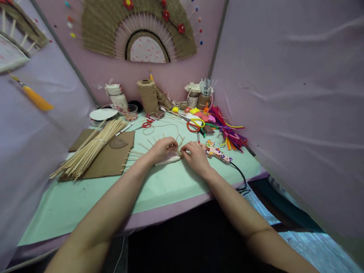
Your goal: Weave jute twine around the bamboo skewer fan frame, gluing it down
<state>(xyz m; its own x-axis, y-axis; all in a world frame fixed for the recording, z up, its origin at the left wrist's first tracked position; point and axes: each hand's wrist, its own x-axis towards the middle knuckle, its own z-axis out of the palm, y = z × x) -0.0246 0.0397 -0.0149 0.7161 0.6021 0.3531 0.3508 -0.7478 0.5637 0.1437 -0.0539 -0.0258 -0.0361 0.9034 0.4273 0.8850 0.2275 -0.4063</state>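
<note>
On the green tabletop lies a small fan frame [168, 160], a white half-round base with thin sticks [133, 153] spreading from it. My left hand [163, 148] arches over the base, its fingers closed near the right end. Facing it, my right hand [195, 155] pinches at the same end, fingertips close to those of the left. Beige twine [179, 133] rises from between the fingertips and loops back across the table. Fingers hide much of the base and the exact grip. A flower-patterned glue gun [218, 152] lies just right of my right hand.
A bundle of sticks [92, 148] rests on cardboard [121, 161] at left. Scissors [193, 125], a twine spool [148, 96], a white bottle [117, 96] and colourful pipe cleaners [230, 134] stand or lie behind. A large fan [99, 34] hangs on the back wall.
</note>
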